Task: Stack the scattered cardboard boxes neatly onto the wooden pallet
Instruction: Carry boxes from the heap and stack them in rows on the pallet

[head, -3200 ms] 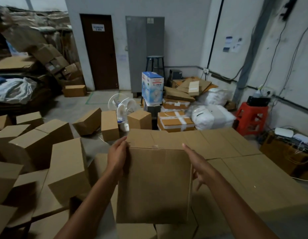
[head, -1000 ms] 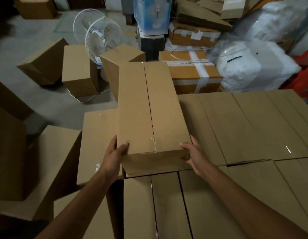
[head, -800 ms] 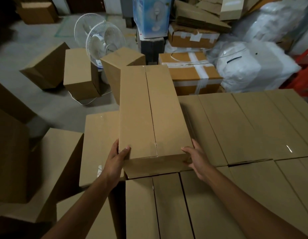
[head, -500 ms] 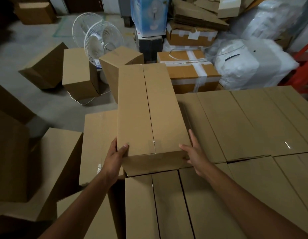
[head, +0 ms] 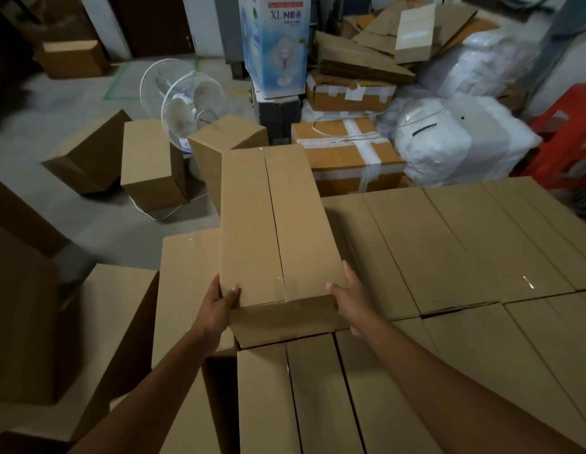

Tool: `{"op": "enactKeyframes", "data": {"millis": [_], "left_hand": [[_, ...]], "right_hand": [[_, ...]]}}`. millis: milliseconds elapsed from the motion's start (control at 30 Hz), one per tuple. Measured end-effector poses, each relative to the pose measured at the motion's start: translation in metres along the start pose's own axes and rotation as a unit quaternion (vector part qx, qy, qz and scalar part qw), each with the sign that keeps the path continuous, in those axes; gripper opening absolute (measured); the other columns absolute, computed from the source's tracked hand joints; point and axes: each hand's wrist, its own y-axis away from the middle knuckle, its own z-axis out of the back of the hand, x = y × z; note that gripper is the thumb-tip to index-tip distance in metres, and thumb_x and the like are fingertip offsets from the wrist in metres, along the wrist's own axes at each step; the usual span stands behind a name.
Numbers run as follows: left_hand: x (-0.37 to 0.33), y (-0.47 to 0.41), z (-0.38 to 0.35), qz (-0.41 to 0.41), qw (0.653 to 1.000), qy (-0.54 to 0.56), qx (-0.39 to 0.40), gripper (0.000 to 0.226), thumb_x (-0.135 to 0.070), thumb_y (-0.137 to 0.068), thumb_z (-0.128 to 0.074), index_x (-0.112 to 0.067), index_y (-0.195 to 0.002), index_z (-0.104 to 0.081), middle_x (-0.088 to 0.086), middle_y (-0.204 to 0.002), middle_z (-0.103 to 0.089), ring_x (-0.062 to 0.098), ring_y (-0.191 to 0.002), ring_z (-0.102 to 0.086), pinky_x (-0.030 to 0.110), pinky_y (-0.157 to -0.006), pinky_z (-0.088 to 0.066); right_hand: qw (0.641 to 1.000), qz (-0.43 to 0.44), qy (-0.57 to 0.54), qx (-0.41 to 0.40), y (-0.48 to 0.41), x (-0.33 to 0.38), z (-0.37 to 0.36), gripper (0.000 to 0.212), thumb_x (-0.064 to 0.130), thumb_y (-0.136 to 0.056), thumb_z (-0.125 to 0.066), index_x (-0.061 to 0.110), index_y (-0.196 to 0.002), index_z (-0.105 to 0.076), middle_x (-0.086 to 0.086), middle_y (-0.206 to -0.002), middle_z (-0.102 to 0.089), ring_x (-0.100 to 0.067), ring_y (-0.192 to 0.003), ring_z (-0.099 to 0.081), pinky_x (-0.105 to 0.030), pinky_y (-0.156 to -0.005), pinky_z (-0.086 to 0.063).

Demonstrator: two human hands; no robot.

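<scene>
My left hand point(head: 219, 306) and right hand point(head: 352, 301) clasp the near corners of a long cardboard box point(head: 275, 224) atop the stacked boxes point(head: 465, 244).

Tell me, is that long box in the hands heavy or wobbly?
Probably light: the left hand and right hand grip only the long box's near end. It looks stiff, its sides flat. Flat-bottomed, it shouldn't roll.

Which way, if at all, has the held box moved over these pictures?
Yes. The held box went down and forward: from upright above the stacked layer to lying flat on it, far end toward the taped box.
</scene>
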Motion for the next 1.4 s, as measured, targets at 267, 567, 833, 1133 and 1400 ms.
{"op": "enactKeyframes", "data": {"millis": [267,567,833,1133,1400], "left_hand": [[0.003,-0.003,0.0,0.004,1.0,-0.005,-0.004,0.047,-0.023,-0.106,-0.046,-0.021,-0.151,-0.034,0.007,-0.134,-0.053,0.023,-0.113,-0.056,0.038,-0.083,-0.05],[-0.039,0.02,-0.009,-0.002,0.999,-0.028,-0.032,0.046,-0.03,-0.105,-0.049,-0.012,-0.146,-0.04,0.013,-0.139,-0.054,0.022,-0.108,-0.059,0.032,-0.08,-0.051],[-0.136,0.088,-0.018,-0.222,0.935,-0.27,-0.05,0.075,-0.066,-0.095,-0.04,-0.03,-0.159,-0.021,-0.002,-0.168,-0.016,0.018,-0.154,-0.015,0.047,-0.121,-0.021],[-0.223,0.22,0.009,-0.33,0.898,-0.273,-0.1,0.073,-0.063,-0.094,-0.04,-0.037,-0.159,-0.018,-0.019,-0.164,-0.007,0.01,-0.152,-0.011,0.041,-0.116,-0.019],[-0.199,0.36,0.046,-0.317,0.907,-0.242,-0.136,0.071,-0.062,-0.096,-0.04,-0.033,-0.159,-0.022,-0.011,-0.167,-0.018,0.003,-0.152,-0.015,0.049,-0.122,-0.026]], "right_hand": [[1.0,0.012,0.004,-0.015,0.003,-0.005,-0.004,0.07,0.017,-0.103,-0.054,0.036,-0.16,-0.017,0.0,-0.166,-0.023,-0.028,-0.149,-0.03,-0.057,-0.116,-0.034],[0.995,0.047,0.072,-0.046,0.034,0.033,-0.004,0.066,0.016,-0.1,-0.062,0.013,-0.157,-0.029,-0.008,-0.159,-0.038,-0.026,-0.144,-0.039,-0.031,-0.107,-0.036],[0.97,0.193,0.141,-0.043,0.121,0.12,0.007,0.073,0.035,-0.097,-0.065,0.03,-0.158,-0.026,0.004,-0.164,-0.028,-0.019,-0.147,-0.032,-0.038,-0.11,-0.038],[0.944,0.312,0.084,-0.065,0.277,0.209,0.03,0.072,0.037,-0.094,-0.067,0.038,-0.155,-0.027,0.021,-0.143,-0.036,0.002,-0.128,-0.037,-0.015,-0.092,-0.039],[0.947,0.32,0.037,-0.006,0.406,0.178,0.026,0.084,0.063,-0.08,-0.06,0.032,-0.154,-0.036,0.015,-0.157,-0.038,0.001,-0.139,-0.04,-0.037,-0.108,-0.048]]}}
